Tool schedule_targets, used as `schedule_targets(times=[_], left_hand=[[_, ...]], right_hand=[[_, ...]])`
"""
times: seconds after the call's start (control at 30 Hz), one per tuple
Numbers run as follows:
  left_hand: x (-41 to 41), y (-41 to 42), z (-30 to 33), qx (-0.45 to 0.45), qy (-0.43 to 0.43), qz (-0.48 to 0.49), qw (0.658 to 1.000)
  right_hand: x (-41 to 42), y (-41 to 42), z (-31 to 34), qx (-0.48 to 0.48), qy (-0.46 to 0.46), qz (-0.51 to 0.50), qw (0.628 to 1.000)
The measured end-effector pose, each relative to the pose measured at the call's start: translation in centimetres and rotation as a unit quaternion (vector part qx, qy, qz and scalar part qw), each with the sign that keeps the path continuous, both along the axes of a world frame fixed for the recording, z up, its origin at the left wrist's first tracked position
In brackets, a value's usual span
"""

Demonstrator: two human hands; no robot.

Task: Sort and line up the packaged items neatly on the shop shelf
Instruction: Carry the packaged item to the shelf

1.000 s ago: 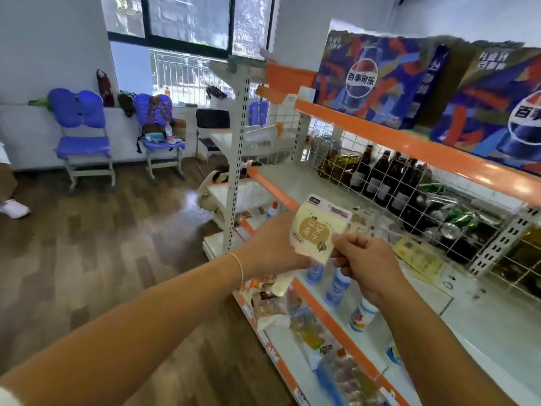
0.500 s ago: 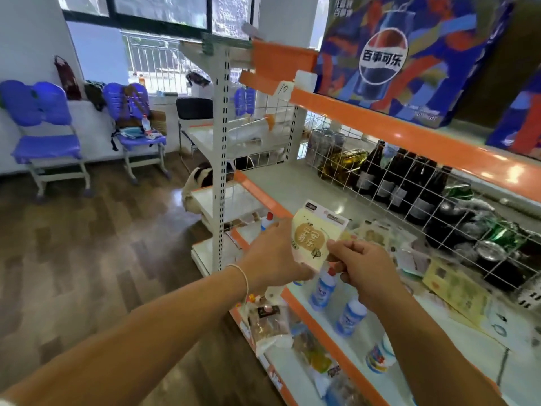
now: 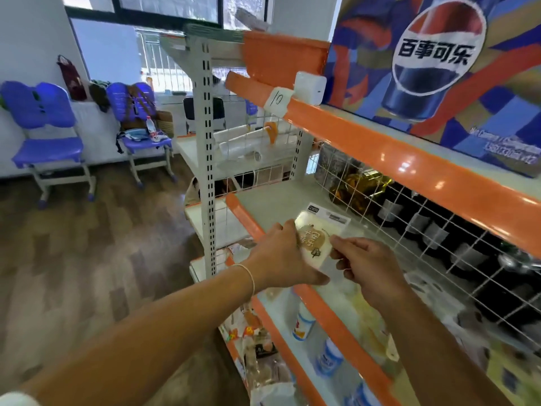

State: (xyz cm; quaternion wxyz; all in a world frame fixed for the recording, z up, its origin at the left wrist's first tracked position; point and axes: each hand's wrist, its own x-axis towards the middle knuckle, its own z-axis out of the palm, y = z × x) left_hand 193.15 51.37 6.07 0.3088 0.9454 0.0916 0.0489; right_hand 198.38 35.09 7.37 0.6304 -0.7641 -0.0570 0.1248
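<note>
Behind the held packet (image 3: 314,244), a wire grid (image 3: 409,218) fences off bottles (image 3: 389,206).

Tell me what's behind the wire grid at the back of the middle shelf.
Behind the wire grid: a yellowish bottle and dark bottles. Their tops are hidden by the orange shelf edge.

I'm in a small shop: orange-edged shelves (image 3: 404,153) above my fingers, a Pepsi box (image 3: 439,63) on top, dark bottles (image 3: 439,230) behind wire mesh beyond them, small bottles (image 3: 303,320) racked below my wrists.
</note>
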Motion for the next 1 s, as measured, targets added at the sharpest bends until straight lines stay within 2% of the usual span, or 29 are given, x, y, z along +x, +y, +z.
schedule_targets(times=[0.3, 0.47, 0.77, 1.0], left_hand=[[8.2, 1.5, -2.6, 0.002, 0.037, -0.004, 0.999], [12.6, 3.5, -4.4, -0.015, 0.051, -0.02, 0.998], [19.3, 8.2, -6.5, -0.013, 0.106, -0.073, 0.992], [22.3, 9.7, -9.1, 0.056, 0.137, -0.149, 0.978]], right_hand=[[6.7, 1.2, -2.6, -0.008, 0.039, -0.03, 0.999], [9.0, 1.2, -5.1, -0.008, 0.077, -0.086, 0.993], [11.5, 4.6, -8.0, -0.065, 0.125, -0.167, 0.976], [11.4, 7.3, -11.1, -0.117, 0.139, -0.204, 0.962]])
